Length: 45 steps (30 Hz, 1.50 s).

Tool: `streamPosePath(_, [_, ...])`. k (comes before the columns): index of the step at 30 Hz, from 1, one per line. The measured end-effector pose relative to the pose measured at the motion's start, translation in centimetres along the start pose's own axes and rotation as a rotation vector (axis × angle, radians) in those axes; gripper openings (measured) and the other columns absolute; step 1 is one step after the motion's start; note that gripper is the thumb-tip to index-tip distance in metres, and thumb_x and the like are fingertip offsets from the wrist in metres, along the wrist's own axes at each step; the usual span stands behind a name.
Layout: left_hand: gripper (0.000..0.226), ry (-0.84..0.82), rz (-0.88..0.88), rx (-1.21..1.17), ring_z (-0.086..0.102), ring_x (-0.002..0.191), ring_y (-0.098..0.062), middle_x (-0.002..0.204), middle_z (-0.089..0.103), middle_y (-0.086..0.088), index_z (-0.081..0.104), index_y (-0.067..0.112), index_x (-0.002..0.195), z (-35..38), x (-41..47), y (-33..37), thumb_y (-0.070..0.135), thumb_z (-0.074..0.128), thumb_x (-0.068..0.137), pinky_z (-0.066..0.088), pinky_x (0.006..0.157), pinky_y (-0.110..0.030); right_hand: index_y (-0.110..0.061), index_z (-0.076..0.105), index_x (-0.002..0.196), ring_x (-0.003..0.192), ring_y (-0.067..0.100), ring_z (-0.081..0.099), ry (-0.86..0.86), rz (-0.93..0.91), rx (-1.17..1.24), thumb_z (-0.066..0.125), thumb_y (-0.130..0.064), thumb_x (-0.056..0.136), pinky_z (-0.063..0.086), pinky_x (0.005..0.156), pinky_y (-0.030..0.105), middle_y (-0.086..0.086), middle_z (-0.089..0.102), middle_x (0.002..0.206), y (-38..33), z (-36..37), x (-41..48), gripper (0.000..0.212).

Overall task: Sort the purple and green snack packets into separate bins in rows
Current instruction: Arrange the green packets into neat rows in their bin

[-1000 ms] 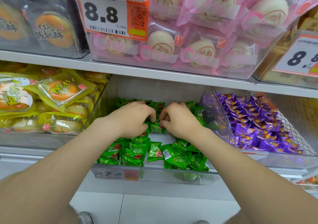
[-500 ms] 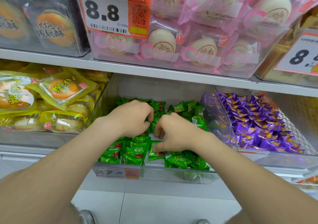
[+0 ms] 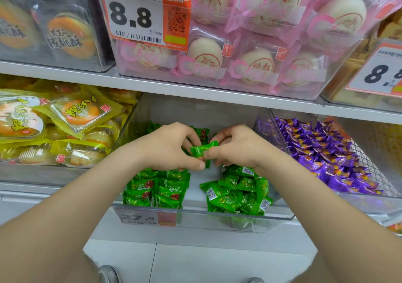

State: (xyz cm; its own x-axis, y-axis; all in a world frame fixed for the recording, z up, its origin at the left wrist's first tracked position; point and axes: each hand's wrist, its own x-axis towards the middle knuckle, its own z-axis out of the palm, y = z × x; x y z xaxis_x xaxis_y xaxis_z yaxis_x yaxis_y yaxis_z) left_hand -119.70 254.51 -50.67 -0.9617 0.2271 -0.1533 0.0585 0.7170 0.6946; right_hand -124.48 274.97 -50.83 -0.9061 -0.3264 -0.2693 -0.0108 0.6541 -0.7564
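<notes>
Above the clear bin (image 3: pixel 195 214), my left hand (image 3: pixel 167 148) and right hand (image 3: pixel 237 146) both pinch one green packet (image 3: pixel 203 150); purple packets (image 3: pixel 322 152) lie right of that bin.

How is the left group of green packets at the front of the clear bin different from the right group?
The left group stands in tidy overlapping rows with red-printed fronts facing forward; the right group lies in a loose heap, packets tilted every way. Several in the right group show white barcode backs; none show in the left group. The left group sits below the left hand, the right group below the right hand. Both are green packets in the same clear bin.
</notes>
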Motion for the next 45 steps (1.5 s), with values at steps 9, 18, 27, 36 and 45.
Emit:
streamPosePath(9, [0.025,-0.106,-0.006,-0.261,0.078,0.081,-0.031,0.085,0.08,-0.012,0.075,0.012,0.099,-0.7,-0.9,0.2,0.009,0.09,0.08,0.065,0.077,-0.043,-0.013,0.071,0.105,0.082,0.033,0.068,-0.323,-0.245,0.086,0.087,-0.016,0.085,0.055,0.083,0.053,0.033,0.072,0.099,0.4,-1.5,-0.6,0.025])
streamPosePath(18, [0.05,0.134,0.0,0.321,0.062,0.092,-0.009,0.096,0.065,0.014,0.065,0.033,0.111,0.3,-0.3,-1.2,0.045,0.093,0.072,0.057,0.083,-0.037,-0.024,0.081,0.091,0.071,0.007,0.07,0.109,-0.28,-0.439,0.092,-0.035,0.077,0.059,0.077,0.029,-0.006,0.074,0.075,1.5,-0.7,0.0,0.022])
streamPosePath(27, [0.045,0.027,-0.043,0.458,0.059,0.103,-0.015,0.114,0.06,0.008,0.062,0.036,0.123,0.7,-0.1,-1.6,0.041,0.085,0.084,0.056,0.089,-0.038,-0.026,0.076,0.101,0.095,0.029,0.066,0.112,-0.286,-0.688,0.089,-0.039,0.077,0.058,0.082,0.043,0.005,0.066,0.098,2.5,3.4,1.9,0.03])
streamPosePath(36, [0.044,-0.01,0.02,0.521,0.054,0.103,-0.017,0.11,0.059,0.006,0.064,0.033,0.128,1.1,-0.2,-1.3,0.036,0.081,0.087,0.055,0.091,-0.042,-0.032,0.075,0.108,0.1,0.03,0.065,0.146,-0.358,-0.766,0.082,-0.04,0.083,0.054,0.077,0.037,0.004,0.067,0.105,2.0,3.8,1.7,0.027])
streamPosePath(45, [0.044,0.0,0.028,0.517,0.054,0.105,-0.018,0.109,0.055,0.008,0.065,0.034,0.128,1.2,-0.1,-1.2,0.037,0.081,0.087,0.055,0.091,-0.043,-0.03,0.075,0.104,0.09,0.028,0.067,0.157,-0.375,-0.716,0.083,-0.039,0.081,0.059,0.081,0.042,0.003,0.07,0.094,1.4,3.1,1.0,0.026])
